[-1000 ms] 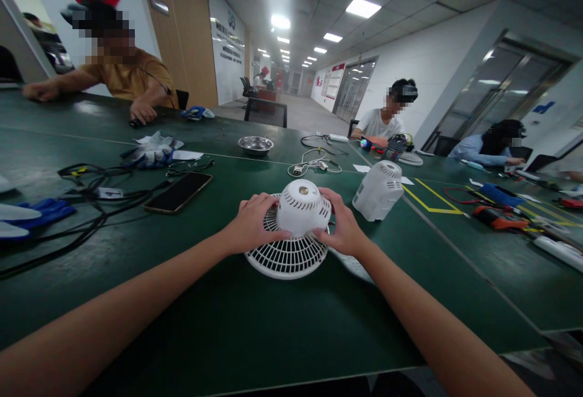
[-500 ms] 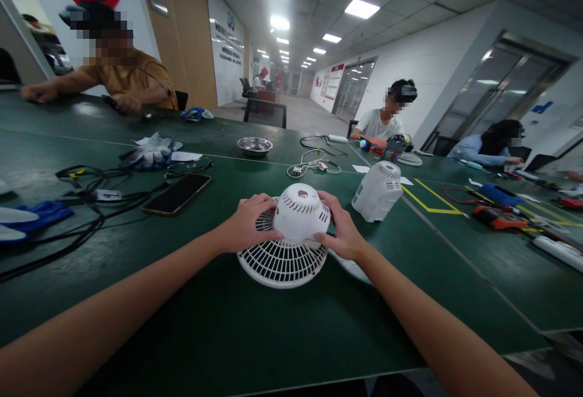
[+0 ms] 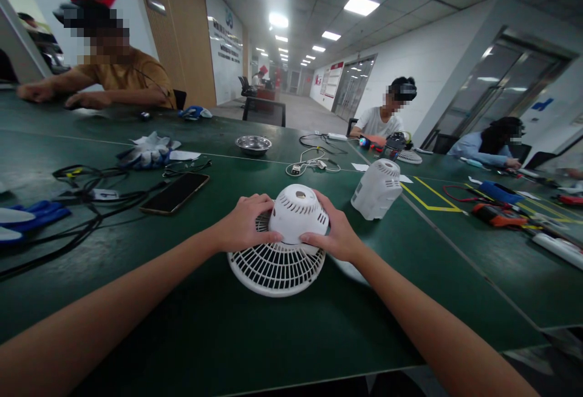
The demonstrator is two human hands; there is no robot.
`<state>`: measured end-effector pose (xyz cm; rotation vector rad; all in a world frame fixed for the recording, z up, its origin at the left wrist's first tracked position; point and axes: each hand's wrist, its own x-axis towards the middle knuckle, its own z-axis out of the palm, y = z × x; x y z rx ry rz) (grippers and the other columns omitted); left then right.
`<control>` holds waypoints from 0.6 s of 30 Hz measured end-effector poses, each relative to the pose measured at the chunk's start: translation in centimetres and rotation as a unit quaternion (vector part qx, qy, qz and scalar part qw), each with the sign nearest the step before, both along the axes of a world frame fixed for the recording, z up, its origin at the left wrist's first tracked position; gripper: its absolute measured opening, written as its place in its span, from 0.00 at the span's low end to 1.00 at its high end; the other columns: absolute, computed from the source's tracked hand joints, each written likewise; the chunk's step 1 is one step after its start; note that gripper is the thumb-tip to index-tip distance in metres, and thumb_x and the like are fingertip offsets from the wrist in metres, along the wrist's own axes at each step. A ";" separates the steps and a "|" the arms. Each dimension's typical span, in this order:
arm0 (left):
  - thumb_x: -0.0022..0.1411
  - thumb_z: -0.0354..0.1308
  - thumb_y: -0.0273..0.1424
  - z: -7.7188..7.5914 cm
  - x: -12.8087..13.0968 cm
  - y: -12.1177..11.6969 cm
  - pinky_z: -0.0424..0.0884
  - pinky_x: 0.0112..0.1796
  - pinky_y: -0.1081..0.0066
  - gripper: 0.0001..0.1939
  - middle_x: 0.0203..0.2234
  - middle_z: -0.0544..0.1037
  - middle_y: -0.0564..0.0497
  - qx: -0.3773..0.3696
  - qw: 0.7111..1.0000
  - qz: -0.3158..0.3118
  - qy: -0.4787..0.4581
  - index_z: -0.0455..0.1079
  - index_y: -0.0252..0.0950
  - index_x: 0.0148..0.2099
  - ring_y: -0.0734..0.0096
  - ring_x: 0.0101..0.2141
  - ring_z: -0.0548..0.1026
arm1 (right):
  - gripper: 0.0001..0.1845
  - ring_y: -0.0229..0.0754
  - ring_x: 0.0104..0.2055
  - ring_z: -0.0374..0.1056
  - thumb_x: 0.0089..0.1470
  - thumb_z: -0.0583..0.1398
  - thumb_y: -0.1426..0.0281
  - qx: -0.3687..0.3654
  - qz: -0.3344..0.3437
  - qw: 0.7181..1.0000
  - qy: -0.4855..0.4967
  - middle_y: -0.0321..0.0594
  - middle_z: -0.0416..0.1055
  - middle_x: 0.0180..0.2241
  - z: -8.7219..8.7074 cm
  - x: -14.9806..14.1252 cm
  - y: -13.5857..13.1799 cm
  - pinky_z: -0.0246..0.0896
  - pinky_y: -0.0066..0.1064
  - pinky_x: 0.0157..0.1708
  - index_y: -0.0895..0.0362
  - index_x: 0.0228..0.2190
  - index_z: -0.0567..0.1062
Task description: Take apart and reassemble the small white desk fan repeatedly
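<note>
Between my two hands is a white fan motor housing (image 3: 297, 218), a dome with slots and a round hole on top. It sits over a white round fan grille (image 3: 276, 272) whose near rim shows toward me. My left hand (image 3: 248, 224) grips the housing's left side, thumb at its lower front. On the opposite side my right hand (image 3: 334, 230) is wrapped round it, thumb also in front. Under my right wrist a pale flat piece (image 3: 350, 271) is partly hidden. Right of my hands stands a white plastic fan base (image 3: 377, 190).
A phone (image 3: 175, 193), black cables (image 3: 98, 218) and gloves (image 3: 148, 151) lie to the left. Ahead are a metal bowl (image 3: 254, 144) and a white cord (image 3: 314, 163). A multimeter (image 3: 498, 217) lies at right. Several people sit around the green table (image 3: 191, 336).
The grille's near rim has shifted slightly left and toward me. My right thumb has moved left across the housing's front. Both hands stay on the housing.
</note>
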<state>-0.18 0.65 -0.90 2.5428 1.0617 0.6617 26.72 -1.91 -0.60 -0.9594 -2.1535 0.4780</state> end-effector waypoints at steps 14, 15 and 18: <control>0.57 0.56 0.57 0.3 0.2 -0.4 0.61 0.50 0.49 0.31 0.48 0.73 0.45 -0.007 1.000 0.007 0.001 0.72 0.41 0.53 0.52 0.47 0.69 | 0.51 0.57 0.61 0.64 0.49 0.68 0.56 -0.012 -0.002 1.000 -0.018 0.44 0.65 0.61 0.0 0.1 0.2 0.61 0.56 0.58 0.48 0.67 0.50; 0.57 0.56 0.57 0.3 0.2 -0.4 0.61 0.50 0.49 0.30 0.48 0.73 0.45 -0.006 1.000 0.006 0.003 0.73 0.41 0.52 0.52 0.47 0.69 | 0.51 0.57 0.61 0.64 0.49 0.68 0.56 -0.010 -0.001 1.000 -0.019 0.45 0.65 0.62 0.0 0.1 0.2 0.60 0.56 0.59 0.48 0.67 0.50; 0.58 0.55 0.56 0.2 0.2 -0.3 0.60 0.51 0.49 0.29 0.48 0.72 0.46 0.000 1.000 0.003 0.012 0.73 0.41 0.51 0.52 0.47 0.69 | 0.51 0.56 0.62 0.62 0.49 0.68 0.56 0.002 0.003 1.000 -0.021 0.45 0.62 0.63 -0.1 0.1 0.2 0.58 0.55 0.60 0.48 0.67 0.50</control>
